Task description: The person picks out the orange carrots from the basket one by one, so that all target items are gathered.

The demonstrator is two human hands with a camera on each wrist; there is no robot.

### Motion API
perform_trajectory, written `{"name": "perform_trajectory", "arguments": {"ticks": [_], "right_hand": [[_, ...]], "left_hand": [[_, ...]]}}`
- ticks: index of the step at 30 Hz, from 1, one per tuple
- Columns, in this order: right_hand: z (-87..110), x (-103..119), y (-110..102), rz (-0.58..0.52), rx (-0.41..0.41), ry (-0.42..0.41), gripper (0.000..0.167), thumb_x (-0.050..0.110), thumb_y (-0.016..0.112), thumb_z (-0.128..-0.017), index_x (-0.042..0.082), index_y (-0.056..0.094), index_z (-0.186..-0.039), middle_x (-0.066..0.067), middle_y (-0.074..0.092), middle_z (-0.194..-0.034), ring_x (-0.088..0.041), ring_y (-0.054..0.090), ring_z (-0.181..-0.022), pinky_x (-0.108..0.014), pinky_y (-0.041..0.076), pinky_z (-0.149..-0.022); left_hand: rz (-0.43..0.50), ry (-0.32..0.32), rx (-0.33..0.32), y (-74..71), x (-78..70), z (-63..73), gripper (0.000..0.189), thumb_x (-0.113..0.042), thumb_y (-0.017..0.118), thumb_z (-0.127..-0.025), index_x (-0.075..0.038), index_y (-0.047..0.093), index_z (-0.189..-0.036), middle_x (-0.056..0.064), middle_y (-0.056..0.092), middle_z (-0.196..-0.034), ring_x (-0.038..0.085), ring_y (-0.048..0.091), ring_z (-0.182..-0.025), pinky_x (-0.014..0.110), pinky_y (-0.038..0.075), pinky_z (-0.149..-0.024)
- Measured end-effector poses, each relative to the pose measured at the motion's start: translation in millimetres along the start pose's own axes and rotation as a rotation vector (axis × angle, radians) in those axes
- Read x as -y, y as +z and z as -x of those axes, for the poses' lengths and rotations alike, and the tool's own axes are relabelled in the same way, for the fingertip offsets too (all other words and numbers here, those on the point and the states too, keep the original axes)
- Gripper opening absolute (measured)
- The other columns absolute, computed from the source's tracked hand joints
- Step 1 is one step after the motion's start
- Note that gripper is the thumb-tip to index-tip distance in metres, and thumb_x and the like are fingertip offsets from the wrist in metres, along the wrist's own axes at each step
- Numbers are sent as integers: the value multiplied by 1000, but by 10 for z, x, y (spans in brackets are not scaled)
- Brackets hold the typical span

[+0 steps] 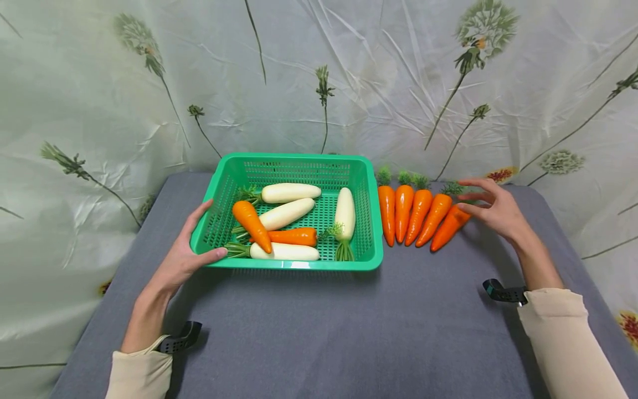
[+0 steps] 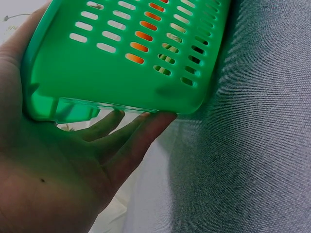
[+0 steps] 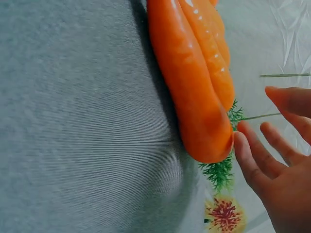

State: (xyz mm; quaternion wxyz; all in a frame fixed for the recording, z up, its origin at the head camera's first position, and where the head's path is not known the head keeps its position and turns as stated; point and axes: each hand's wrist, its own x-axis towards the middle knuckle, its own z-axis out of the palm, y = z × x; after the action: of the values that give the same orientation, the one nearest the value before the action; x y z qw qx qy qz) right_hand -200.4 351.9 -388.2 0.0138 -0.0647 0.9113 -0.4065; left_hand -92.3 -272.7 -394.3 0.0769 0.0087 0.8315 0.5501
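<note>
Carrots (image 1: 420, 217) lie in two spots: five sit side by side on the grey cloth (image 1: 319, 327), at three o'clock from the green basket (image 1: 249, 265), and two more are inside it. The five have their fat ends up toward twelve o'clock, but the end one leans, with its tip near seven. The right hand (image 1: 498, 210) is at about two o'clock from that end one, its fingers loose and spread. A fingertip is right by the fat end, but I can't tell if it touches. The left hand (image 1: 180, 254) grips the basket's corner at eight o'clock. Four white radishes (image 1: 291, 252) are in the basket too, and one carrot's tip lies over the lowest one. A shiny sheet (image 1: 369, 83) with flowers hangs at twelve o'clock.
</note>
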Motion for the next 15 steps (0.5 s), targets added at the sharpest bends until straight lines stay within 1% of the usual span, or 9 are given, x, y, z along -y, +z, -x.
{"name": "perform_trajectory", "arguments": {"ticks": [2, 4, 7, 10, 15], "right_hand": [[32, -17, -2, -40, -32, 4, 53, 17, 73, -98, 8, 54, -148, 24, 51, -130, 18, 59, -97, -11, 50, -73], [55, -23, -8, -69, -62, 4, 50, 15, 72, -99, 6, 56, -146, 33, 51, -123, 18, 59, -97, -11, 51, -74], [72, -1, -19, -84, -95, -2, 46, 16, 71, -100, 4, 59, -142, 32, 58, -118, 16, 60, -98, -10, 52, -77], [70, 47, -27, -67, -104, -15, 43, 19, 71, -100, 6, 61, -139, 31, 61, -115, 15, 60, -99, -8, 50, -78], [58, 190, -11, -53, -104, -36, 41, 20, 72, -99, 9, 64, -137, 31, 62, -115, 14, 60, -99, -8, 47, -79]], "left_hand": [[6, 1, 1, 3, 0, -2, 100, -14, 75, -94, -47, 13, -165, 7, 12, -174, 12, 37, -136, 15, 35, -100], [8, -2, 3, 3, -2, -3, 100, -15, 75, -94, -48, 13, -165, 5, 11, -175, 11, 36, -138, 20, 34, -104], [15, -7, 7, 0, -4, -1, 100, -15, 75, -94, -48, 13, -164, 2, 9, -175, 12, 34, -140, 32, 32, -109], [12, -8, 4, -4, -3, 0, 100, -15, 75, -94, -48, 13, -164, 1, 9, -176, 13, 32, -142, 43, 30, -113], [9, -10, 2, -1, 2, -5, 100, -15, 75, -93, -48, 13, -165, 2, 9, -176, 16, 32, -143, 47, 29, -114]]}}
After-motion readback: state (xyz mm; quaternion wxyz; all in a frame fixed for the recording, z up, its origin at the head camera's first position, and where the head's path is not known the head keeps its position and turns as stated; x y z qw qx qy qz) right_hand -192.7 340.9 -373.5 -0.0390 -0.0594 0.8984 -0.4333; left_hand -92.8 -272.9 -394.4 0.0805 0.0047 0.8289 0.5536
